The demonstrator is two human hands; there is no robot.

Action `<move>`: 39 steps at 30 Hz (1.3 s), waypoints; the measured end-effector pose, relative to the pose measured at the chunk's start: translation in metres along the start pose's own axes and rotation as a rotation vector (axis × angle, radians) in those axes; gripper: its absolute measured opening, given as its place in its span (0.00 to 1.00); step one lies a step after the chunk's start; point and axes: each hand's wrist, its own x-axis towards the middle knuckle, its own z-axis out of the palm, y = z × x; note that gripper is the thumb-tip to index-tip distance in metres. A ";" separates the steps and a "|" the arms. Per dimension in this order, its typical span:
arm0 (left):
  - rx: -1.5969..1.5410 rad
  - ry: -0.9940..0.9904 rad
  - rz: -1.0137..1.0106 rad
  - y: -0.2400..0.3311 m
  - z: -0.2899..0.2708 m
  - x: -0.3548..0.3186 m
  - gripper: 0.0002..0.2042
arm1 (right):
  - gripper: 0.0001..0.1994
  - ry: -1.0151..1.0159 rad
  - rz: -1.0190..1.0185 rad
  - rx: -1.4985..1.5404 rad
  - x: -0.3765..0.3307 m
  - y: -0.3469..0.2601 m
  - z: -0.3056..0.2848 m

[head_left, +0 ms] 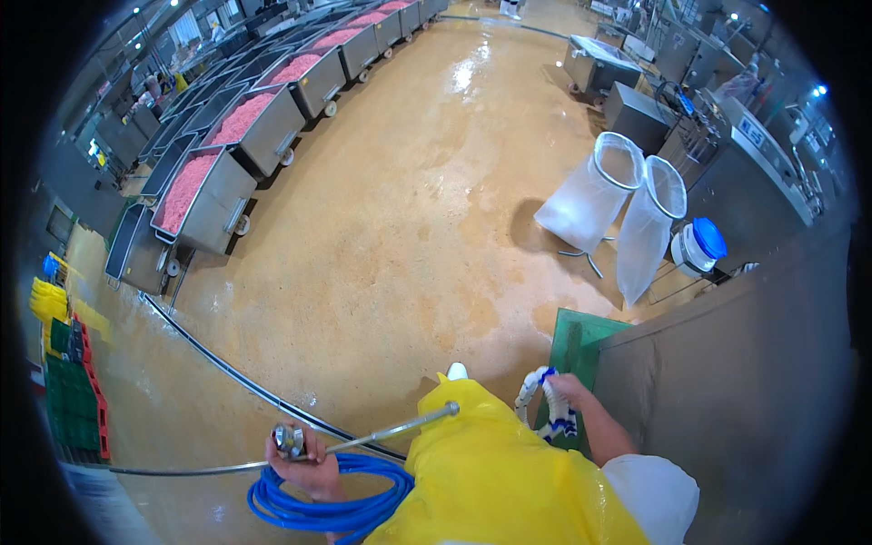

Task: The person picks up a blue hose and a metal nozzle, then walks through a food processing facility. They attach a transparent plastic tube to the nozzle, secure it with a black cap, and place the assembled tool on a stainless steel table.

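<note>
There are two hands: the left hand (pixel 304 454) and the right hand (pixel 565 391). There is one blue hose (pixel 309 509) in a coil, and one metal spray wand (pixel 381 434). One black hose (pixel 227 368) runs over the floor (pixel 409 227). Two white bags on round hoops stand side by side, the first bag (pixel 590 195) and the second bag (pixel 649 227). Next to them is one white tub with a blue lid (pixel 698 247). One green board (pixel 574 350) leans by the wall. About six metal carts full of pink meat (pixel 195 195) stand in a row; farther ones are too small to count.
</note>
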 end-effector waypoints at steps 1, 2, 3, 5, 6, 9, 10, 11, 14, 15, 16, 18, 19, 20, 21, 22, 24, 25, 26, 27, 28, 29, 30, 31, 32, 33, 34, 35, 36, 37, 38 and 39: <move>-0.003 0.007 0.014 -0.007 0.025 0.033 0.24 | 0.16 -0.004 0.052 0.000 0.019 -0.043 0.000; -0.008 -0.040 0.008 -0.017 0.065 0.071 0.24 | 0.17 -0.020 0.005 0.056 0.033 -0.078 -0.004; -0.066 -0.017 -0.024 -0.022 0.091 0.102 0.24 | 0.17 -0.048 -0.020 0.077 0.057 -0.114 -0.001; -0.022 -0.158 -0.019 -0.029 0.108 0.170 0.24 | 0.19 -0.081 -0.035 0.105 0.104 -0.179 0.005; -0.003 -0.230 -0.009 -0.036 0.118 0.199 0.25 | 0.21 -0.094 -0.031 0.114 0.125 -0.216 0.014; -0.012 -0.211 0.005 -0.075 0.153 0.291 0.25 | 0.22 -0.081 0.097 -0.060 0.193 -0.326 0.021; -0.012 -0.189 0.009 -0.091 0.166 0.324 0.25 | 0.22 -0.109 0.142 -0.126 0.217 -0.354 0.021; -0.074 -0.232 -0.024 -0.106 0.179 0.362 0.26 | 0.22 -0.120 0.084 -0.285 0.250 -0.363 0.020; -0.180 -0.085 -0.091 -0.154 0.226 0.481 0.25 | 0.20 -0.206 -0.003 -0.680 0.326 -0.361 -0.002; -0.124 -0.236 -0.087 -0.164 0.218 0.518 0.24 | 0.22 -0.206 0.037 -0.687 0.336 -0.370 0.007; -0.133 -0.243 -0.089 -0.179 0.241 0.559 0.24 | 0.25 -0.193 0.076 -0.683 0.342 -0.377 0.012; -0.147 -0.232 -0.123 -0.201 0.296 0.631 0.25 | 0.29 -0.148 0.215 -0.435 0.361 -0.371 0.007; -0.109 -0.256 -0.150 -0.215 0.323 0.670 0.24 | 0.30 -0.090 0.299 -0.176 0.373 -0.358 -0.001; -0.090 -0.232 -0.167 -0.230 0.351 0.703 0.24 | 0.30 -0.060 0.311 -0.143 0.387 -0.374 0.013; -0.082 -0.200 -0.186 -0.250 0.378 0.734 0.24 | 0.30 -0.015 0.333 -0.187 0.399 -0.401 0.024; -0.073 -0.184 -0.195 -0.267 0.406 0.761 0.24 | 0.30 0.024 0.331 -0.221 0.415 -0.429 0.034; -0.041 -0.282 -0.259 -0.308 0.451 0.828 0.24 | 0.29 0.094 0.342 -0.249 0.451 -0.476 0.034; -0.020 -0.363 -0.305 -0.335 0.480 0.861 0.23 | 0.29 0.136 0.345 -0.222 0.470 -0.490 0.032; -0.019 -0.334 -0.319 -0.356 0.499 0.894 0.23 | 0.29 0.161 0.355 -0.232 0.490 -0.511 0.021; -0.016 -0.303 -0.329 -0.376 0.519 0.924 0.23 | 0.29 0.189 0.375 -0.263 0.518 -0.537 0.006; -0.010 -0.274 -0.344 -0.398 0.540 0.956 0.23 | 0.30 0.219 0.399 -0.280 0.540 -0.552 -0.014; -0.031 -0.343 -0.388 -0.430 0.570 0.991 0.23 | 0.30 0.261 0.415 -0.255 0.561 -0.562 -0.029; -0.062 -0.367 -0.391 -0.448 0.584 1.024 0.23 | 0.30 0.283 0.424 -0.309 0.594 -0.587 -0.055; -0.092 -0.410 -0.414 -0.472 0.605 1.054 0.23 | 0.30 0.312 0.432 -0.340 0.624 -0.609 -0.079; -0.084 -0.414 -0.398 -0.493 0.631 1.081 0.23 | 0.31 0.332 0.431 -0.386 0.659 -0.634 -0.102; -0.090 -0.349 -0.415 -0.514 0.638 1.107 0.23 | 0.31 0.366 0.470 -0.460 0.675 -0.659 -0.138; -0.080 -0.316 -0.419 -0.531 0.657 1.126 0.23 | 0.31 0.375 0.468 -0.510 0.702 -0.690 -0.162; -0.092 -0.379 -0.416 -0.550 0.698 1.135 0.23 | 0.29 0.414 0.463 -0.390 0.728 -0.741 -0.152; -0.082 -0.345 -0.381 -0.560 0.719 1.150 0.23 | 0.28 0.435 0.477 -0.348 0.751 -0.806 -0.157; -0.090 -0.312 -0.358 -0.568 0.740 1.170 0.23 | 0.30 0.311 0.216 -0.540 0.777 -0.858 -0.167; -0.097 -0.269 -0.349 -0.581 0.756 1.196 0.23 | 0.32 0.176 -0.031 -0.722 0.803 -0.904 -0.176; -0.094 -0.342 -0.338 -0.595 0.781 1.221 0.23 | 0.32 0.226 0.173 -0.623 0.840 -0.966 -0.168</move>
